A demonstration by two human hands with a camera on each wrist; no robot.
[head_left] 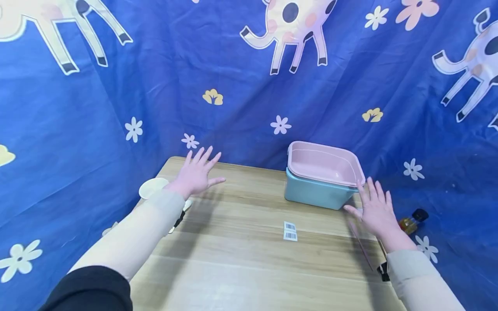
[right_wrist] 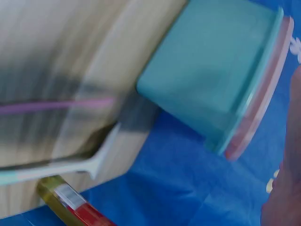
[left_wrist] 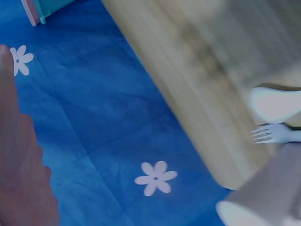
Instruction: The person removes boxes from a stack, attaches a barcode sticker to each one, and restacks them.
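My left hand [head_left: 193, 175] is held over the left side of the table with straight, spread fingers and holds nothing. Below it lie a white spoon [left_wrist: 273, 106] and a fork [left_wrist: 276, 133], close to a white cup [left_wrist: 263, 193] that shows partly. On the right, my right hand [head_left: 375, 214] is also spread and bare, overlapping the corner of a pink bin [head_left: 324, 163] in the head view. That bin is nested in a teal bin [head_left: 315, 192]. A thin purple stick [head_left: 362, 246] and a pale-handled tool [right_wrist: 101, 150] lie below this hand.
A bottle [head_left: 410, 222] with a black cap is at the table's right edge, partly behind my right hand. Barcode labels [head_left: 290, 231] sit mid-table. A blue patterned cloth [head_left: 241, 116] hangs behind and beside the wooden table [head_left: 241, 259].
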